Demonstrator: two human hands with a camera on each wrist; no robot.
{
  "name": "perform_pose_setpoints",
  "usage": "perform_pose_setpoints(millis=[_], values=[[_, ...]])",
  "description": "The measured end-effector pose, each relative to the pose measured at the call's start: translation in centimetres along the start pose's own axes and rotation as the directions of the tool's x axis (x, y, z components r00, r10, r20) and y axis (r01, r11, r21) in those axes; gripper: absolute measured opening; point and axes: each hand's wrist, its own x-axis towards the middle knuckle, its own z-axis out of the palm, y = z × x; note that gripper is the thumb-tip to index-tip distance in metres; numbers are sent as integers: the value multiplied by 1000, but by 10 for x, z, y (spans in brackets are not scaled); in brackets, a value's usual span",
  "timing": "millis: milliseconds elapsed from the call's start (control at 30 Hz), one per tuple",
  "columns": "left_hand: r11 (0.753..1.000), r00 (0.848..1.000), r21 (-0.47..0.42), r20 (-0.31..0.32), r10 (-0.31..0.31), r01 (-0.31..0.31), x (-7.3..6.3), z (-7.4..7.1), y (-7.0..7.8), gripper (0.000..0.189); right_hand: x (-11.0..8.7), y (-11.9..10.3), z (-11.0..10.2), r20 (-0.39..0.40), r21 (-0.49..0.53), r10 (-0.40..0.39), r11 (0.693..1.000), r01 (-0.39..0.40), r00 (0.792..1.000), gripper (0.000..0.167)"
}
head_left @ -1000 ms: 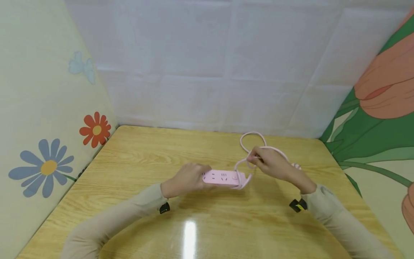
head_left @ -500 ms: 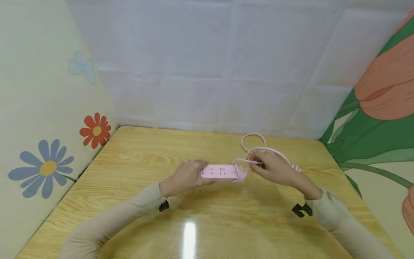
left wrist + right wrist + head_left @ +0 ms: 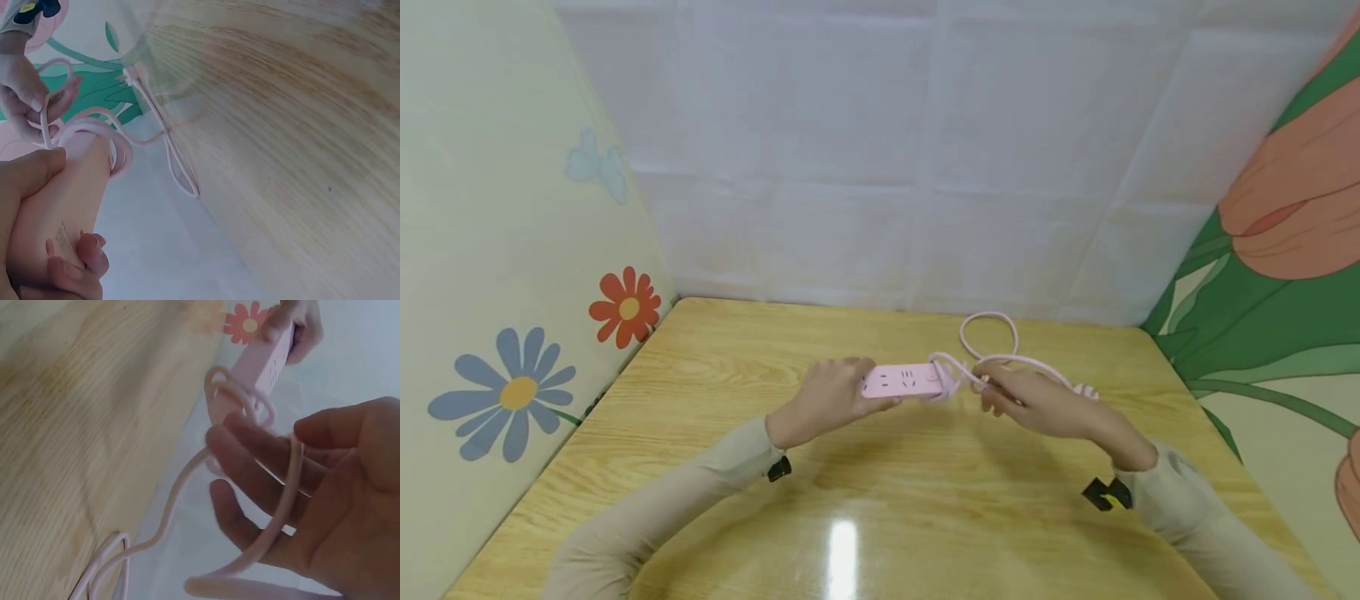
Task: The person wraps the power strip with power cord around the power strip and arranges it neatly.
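Wooden table (image 3: 737,350), flowered walls (image 3: 497,208); left fingers (image 3: 94,253) grip a power strip (image 3: 895,382).

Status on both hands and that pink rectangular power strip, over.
Left hand grips strip, raised above yellow wood-grain table. Right hand holds its pink cord. In the way: cord looped around strip's right end.

Power strip (image 3: 898,381), one end hidden in the left grip (image 3: 826,397), its printed label (image 3: 61,235) illegibly small
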Motion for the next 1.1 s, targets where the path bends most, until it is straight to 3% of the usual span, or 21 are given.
perform_pose_setpoints(millis=[133, 267, 367, 433, 500, 600, 667, 867, 1000, 1100], values=[[1000, 1000, 24, -22, -7, 8, 3, -2, 1, 53, -1, -8, 4, 42, 73, 1, 997, -4, 999, 21], [1000, 999, 14, -44, -14, 15, 5, -5, -1, 51, -6, -14, 5, 155, 113, 106, 986, -124, 982, 45], [1000, 998, 2, -56, -23, 23, 6, -8, -2, 50, -10, -15, 7, 276, 234, 218, 930, -285, 936, 60], [1000, 998, -2, -55, -29, 29, 6, -8, -2, 51, -11, -15, 10, 289, 306, 259, 887, -345, 922, 58], [999, 998, -9, -46, -32, 31, 6, -8, -2, 51, -10, -16, 12, 272, 364, 247, 868, -337, 930, 55], [999, 999, -25, -42, -33, 32, 7, -8, -2, 51, -8, -18, 16, 202, 374, 184, 893, -250, 962, 51], [999, 999, -26, -45, -30, 29, 7, -7, -2, 51, -6, -19, 18, 185, 381, 144, 901, -206, 972, 50], [993, 996, -93, -54, -73, 68, 8, -9, -3, 49, -4, -18, 25, 170, 382, 116, 908, -174, 979, 49], [968, 989, -210, -24, -147, 139, 8, -10, -4, 50, -4, -15, 28, 146, 364, 141, 913, -186, 979, 49], [948, 984, -273, -26, -175, 161, 9, -11, -3, 49, -2, -12, 30, 173, 395, 174, 890, -230, 969, 51]])
